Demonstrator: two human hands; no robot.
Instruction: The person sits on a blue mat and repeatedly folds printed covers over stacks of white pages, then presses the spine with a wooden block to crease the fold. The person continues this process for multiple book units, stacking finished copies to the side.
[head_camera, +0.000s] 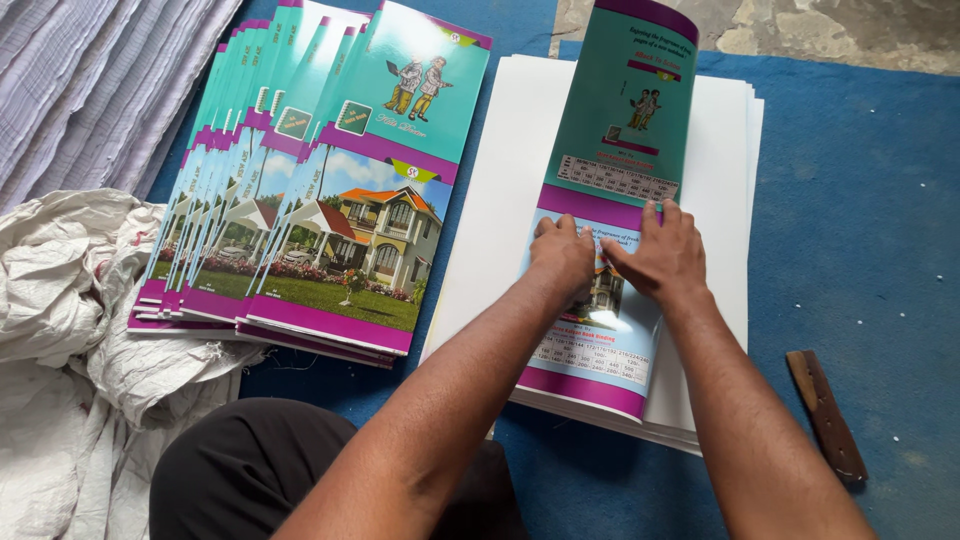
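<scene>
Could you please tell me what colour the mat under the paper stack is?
The mat is blue, seen best in the head view around the white paper stack.

We see a fanned stack of glossy teal-and-magenta printed covers with a house picture (320, 210) at left; one matching curled cover sheet (610, 190) lies on the white paper stack (500, 200), centre.
</scene>
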